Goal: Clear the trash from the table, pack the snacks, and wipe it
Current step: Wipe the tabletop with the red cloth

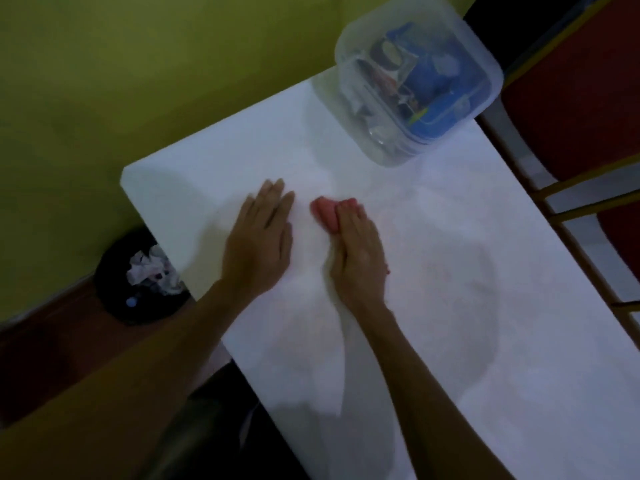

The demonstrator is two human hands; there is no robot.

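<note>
A pink cloth [323, 213] lies bunched on the white table [450, 271] under my right hand [356, 251], which presses down on it with the fingers curled over it. Flat on the tabletop just to its left rests my left hand [259, 237], fingers together and nothing in it. At the table's far end stands a clear plastic box [419, 84] with its lid on, filled with blue and other snack packets. A black bin [138, 275] on the floor by the table's left corner holds crumpled white paper.
A red chair with a gold frame [571, 133] stands along the table's right side. A green wall runs behind the table on the left. Brown floor shows beside the bin.
</note>
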